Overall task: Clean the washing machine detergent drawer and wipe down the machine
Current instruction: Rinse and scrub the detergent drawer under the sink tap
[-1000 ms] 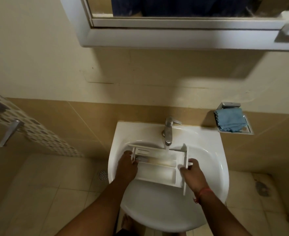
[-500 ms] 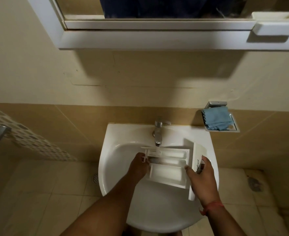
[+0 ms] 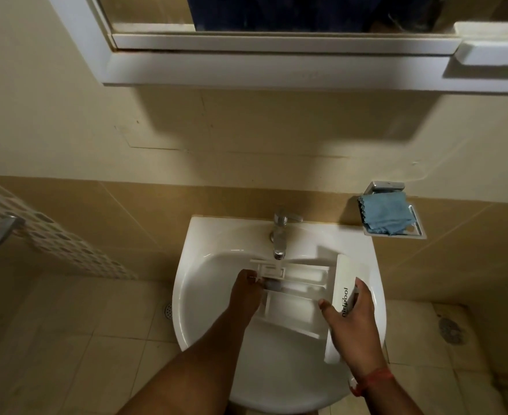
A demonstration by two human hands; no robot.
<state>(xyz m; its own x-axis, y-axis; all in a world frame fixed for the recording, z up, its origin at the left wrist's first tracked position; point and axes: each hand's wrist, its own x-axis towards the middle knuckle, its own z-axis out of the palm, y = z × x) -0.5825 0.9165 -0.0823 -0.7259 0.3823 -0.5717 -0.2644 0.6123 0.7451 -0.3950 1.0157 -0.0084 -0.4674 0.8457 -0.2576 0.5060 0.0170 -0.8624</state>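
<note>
**Drawer held over the basin for rinsing**

Drawer [image 3: 294,298], white plastic and split into compartments, lies tilted across the bowl of the sink [image 3: 204,330], its far corner just under the tap's spout. Nearest the camera, the right hand [image 3: 356,322] grips the drawer's front panel, the piece with the printed lettering: the thumb lies on the inner side and the fingers curl round the outer face. The left hand [image 3: 245,295] holds the opposite, narrower end; its fingers are bent round the edge there, beside a small grey insert, though exactly how each fingertip sits cannot be told from above.

Farther on, the tap [image 3: 281,235] stands at the back rim of the sink. Whether water is running from it is too faint to judge. On the wall to the right, a metal soap dish [image 3: 420,232] holds a folded blue cloth [image 3: 386,214], apart from both hands. Above hangs the white frame of a mirror [image 3: 276,67].

By these signs the step in hand is rinsing the drawer; wiping the machine is not yet begun. The next move likely calls for tipping each compartment under the spout in turn, with both grips kept firm, since wet plastic may slip.
</note>
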